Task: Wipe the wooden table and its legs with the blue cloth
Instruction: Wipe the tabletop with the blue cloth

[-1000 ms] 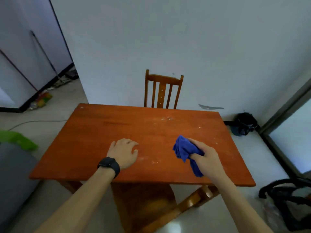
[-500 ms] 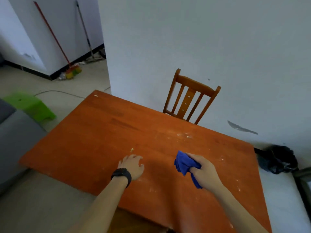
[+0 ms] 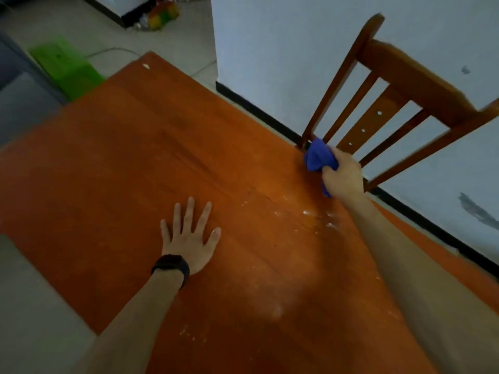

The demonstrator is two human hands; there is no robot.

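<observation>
- While I looked down on the one wooden table, both of my hands were over its orange-brown top, well apart from each other.
- My left hand lay palm down on the wood near the middle, all five fingers straight and spread, holding nothing.
- One black band sat on that wrist.
- My right hand was stretched out to the far edge of the table, its fingers curled tight round the one blue cloth.
- The cloth was bunched into a wad. Most of it stuck out ahead of my knuckles, and a small tail hung below my palm.
- The wad sat at the table's far edge, right against the foot of the chair post on my left. The blur kept me from telling whether it pressed on the wood.
- One wooden chair stood behind the table against the white wall. Its back showed two outer posts, two thin slats and one wide middle slat with three pale dots.
- White specks were scattered on the top between my two hands, and a second, fainter patch lay nearer to me.
- One black skirting strip ran along the foot of the wall.
- One green stool stood on the pale floor beyond the table's left corner.
</observation>
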